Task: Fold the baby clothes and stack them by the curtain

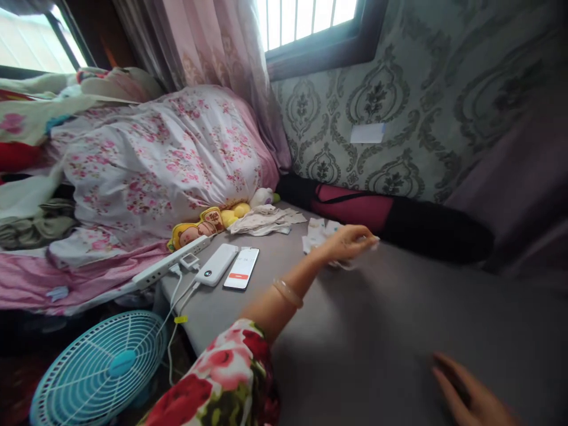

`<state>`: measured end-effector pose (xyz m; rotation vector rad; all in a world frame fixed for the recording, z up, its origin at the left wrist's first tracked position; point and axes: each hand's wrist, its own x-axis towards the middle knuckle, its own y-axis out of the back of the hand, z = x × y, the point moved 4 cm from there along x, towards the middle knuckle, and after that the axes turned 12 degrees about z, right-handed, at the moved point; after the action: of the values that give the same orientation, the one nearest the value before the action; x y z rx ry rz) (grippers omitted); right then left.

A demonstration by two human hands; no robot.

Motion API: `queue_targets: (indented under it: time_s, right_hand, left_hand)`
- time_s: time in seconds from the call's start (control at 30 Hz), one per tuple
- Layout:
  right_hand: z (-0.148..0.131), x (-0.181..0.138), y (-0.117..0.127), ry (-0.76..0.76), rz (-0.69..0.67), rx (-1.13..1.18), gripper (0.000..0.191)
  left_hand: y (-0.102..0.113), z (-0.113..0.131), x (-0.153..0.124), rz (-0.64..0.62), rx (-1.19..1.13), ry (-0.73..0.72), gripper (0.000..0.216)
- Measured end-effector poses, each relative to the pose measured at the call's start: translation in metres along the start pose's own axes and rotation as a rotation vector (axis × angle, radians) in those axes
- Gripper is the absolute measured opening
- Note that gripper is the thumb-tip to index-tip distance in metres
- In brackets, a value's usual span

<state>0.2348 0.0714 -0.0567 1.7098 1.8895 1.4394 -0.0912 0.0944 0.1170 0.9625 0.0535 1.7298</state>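
Observation:
My left hand (350, 241) reaches out over the grey surface (364, 349), slightly blurred. Its fingers are bent and drawn together, with a small whitish bit at the tips that I cannot make out. Behind and under this hand lies a crumpled white cloth (316, 234) with small dark marks. A pale bangle (287, 293) circles the left wrist, below which comes a floral sleeve (226, 373). Low on the right is my right hand (473, 393), partly cut off by the frame. Its thumb and fingers are apart, with nothing between them.
Left of the hands are a phone (242, 269), a white power bank (217, 264) with a cable, and a power strip (171, 260). Behind lie folded cream cloths (261, 220) and yellow plush toys (195, 231). A black and maroon long bag (350, 207) runs along the wall. A blue fan (119, 364) stands lower left.

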Motion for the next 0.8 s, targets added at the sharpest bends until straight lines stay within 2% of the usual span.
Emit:
queue_targets:
  time_s: [0.07,0.17,0.27,0.37,0.47,0.53,0.67,0.73,0.8]
  right_hand:
    - [-0.033,0.027,0.011,-0.035,0.110,0.066,0.053]
    - [-0.089,0.061,0.025,0.026,0.225,0.189,0.063]
    - [-0.124,0.084,0.025,0.082,0.219,0.362,0.052]
    - [-0.126,0.097,0.016,-0.041,0.129,0.521,0.043]
    - [-0.120,0.103,0.019,-0.212,0.069,0.659,0.044]
    - [-0.123,0.103,0.035,-0.275,0.075,0.690,0.045]
    - [-0.146,0.090,0.087,-0.381,0.085,0.674,0.040]
    - [-0.153,0.083,0.109,-0.428,0.089,0.631,0.039]
    - [-0.150,0.077,0.118,-0.480,0.070,0.565,0.040]
  left_hand:
    - [-0.021,0.028,-0.020,-0.129,-0.111,0.014,0.025]
    - [-0.035,0.062,-0.042,-0.245,-0.288,-0.024,0.028]
    - [-0.035,0.069,-0.051,-0.283,-0.389,-0.016,0.028]
    - [-0.030,0.043,-0.053,-0.200,-0.385,0.126,0.027]
    - [-0.024,0.011,-0.053,-0.089,-0.410,0.285,0.026]
    - [-0.023,0.004,-0.055,-0.163,-0.530,0.335,0.030]
    - [-0.014,0.025,-0.058,-0.336,-0.646,0.219,0.042]
    - [-0.010,0.038,-0.059,-0.333,-0.625,0.155,0.037]
    - [-0.012,0.044,-0.059,-0.307,-0.594,0.126,0.030]
